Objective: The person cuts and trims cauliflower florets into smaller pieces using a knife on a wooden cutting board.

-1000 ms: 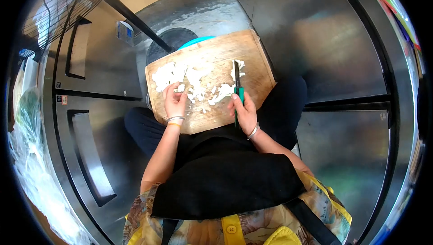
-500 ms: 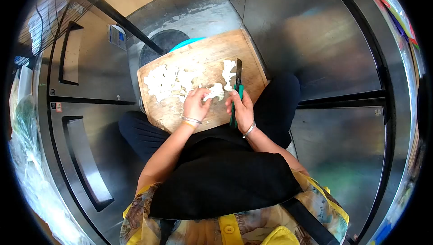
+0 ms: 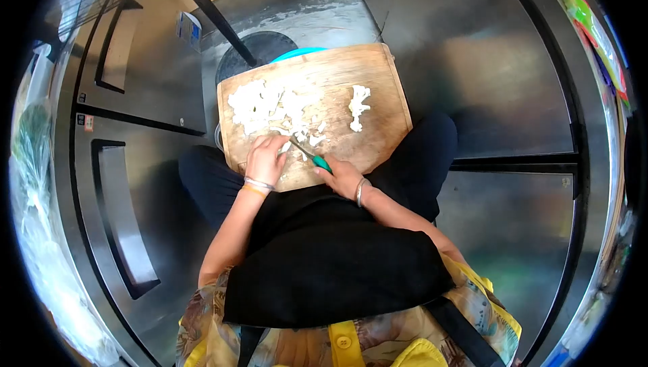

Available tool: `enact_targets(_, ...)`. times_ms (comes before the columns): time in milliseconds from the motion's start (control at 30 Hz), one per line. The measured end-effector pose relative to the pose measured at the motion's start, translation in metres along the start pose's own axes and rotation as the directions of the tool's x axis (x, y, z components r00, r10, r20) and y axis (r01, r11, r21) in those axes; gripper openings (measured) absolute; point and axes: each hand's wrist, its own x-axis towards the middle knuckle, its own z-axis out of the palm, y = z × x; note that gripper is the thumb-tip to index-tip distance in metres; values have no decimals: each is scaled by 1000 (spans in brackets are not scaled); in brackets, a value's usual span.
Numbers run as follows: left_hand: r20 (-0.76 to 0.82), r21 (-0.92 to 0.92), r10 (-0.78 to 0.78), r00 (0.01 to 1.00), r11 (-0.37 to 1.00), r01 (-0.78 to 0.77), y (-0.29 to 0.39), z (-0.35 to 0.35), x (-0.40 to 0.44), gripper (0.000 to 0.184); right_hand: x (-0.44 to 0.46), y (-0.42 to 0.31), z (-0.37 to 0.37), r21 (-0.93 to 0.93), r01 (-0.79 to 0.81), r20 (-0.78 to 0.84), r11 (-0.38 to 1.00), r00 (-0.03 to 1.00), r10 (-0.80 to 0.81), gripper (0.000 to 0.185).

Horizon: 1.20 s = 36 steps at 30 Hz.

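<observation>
A wooden cutting board [image 3: 331, 83] lies across my lap. Many small white pieces [image 3: 260, 106] are heaped on its left half, and a separate white piece [image 3: 359, 108] lies at the right. My right hand [image 3: 343, 179] is closed around the green handle of a knife [image 3: 320, 162], whose dark blade points up and left to my left hand. Near the board's lower left, my left hand [image 3: 265, 160] has its fingers bent together at the blade's tip, beside the white pieces. Whatever its fingertips hold is hidden or too small to name.
Steel cabinet doors stand at the left [image 3: 145, 76] and right [image 3: 479, 63]. Behind the board are a blue rim [image 3: 297, 54], a dark round lid [image 3: 270, 45] and a slanting black pole [image 3: 214, 17]. Plastic bags [image 3: 47, 232] line the far left.
My left hand has moved left from the pieces near the middle. The knife has swung from upright to slanting left, towards my left hand. The right-hand white piece now lies uncovered.
</observation>
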Motion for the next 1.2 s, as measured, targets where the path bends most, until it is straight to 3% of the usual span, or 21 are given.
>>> enact_targets(100,-108,-311,-98,989,949,60,-1,10,-3,47,3,2,-3,-13,-137,30,990,990,137,36)
enact_targets(133,-114,-320,-108,988,945,67,1,9,-7,47,2,1,-4,20,-210,16,978,978,209,36)
enact_targets(200,-189,-312,-132,973,948,68,1,6,-18,50,2,2,-4,25,-205,11,978,979,205,35)
enact_targets(267,-153,-329,-160,975,939,102,-11,17,-29,50,4,-3,-3,32,-197,1,980,980,197,34)
enact_targets(333,-131,-321,-98,987,946,52,-17,24,-33,45,3,-11,-2,-16,-105,-66,994,992,104,32)
enact_targets(467,-180,-368,-172,968,925,96,-14,26,-32,33,0,-23,-3,-145,-83,-64,986,995,74,31)
enact_targets(600,-145,-382,-224,964,911,154,-16,30,-36,32,-1,-26,-2,-253,-155,23,955,986,166,31)
enact_targets(833,-193,-307,-144,971,948,80,-15,28,-34,32,8,-42,0,-401,-291,116,868,924,363,41)
enact_targets(900,-196,-277,-128,972,958,71,-15,29,-33,32,7,-42,1,-413,-296,112,861,922,371,40)
enact_targets(967,-130,-416,-185,974,902,116,-15,29,-32,30,7,-45,-2,-424,-302,105,854,920,378,40)
enact_targets(1200,-191,-351,-109,975,936,36,-21,31,-31,32,4,-50,-8,-413,-262,127,872,932,340,33)
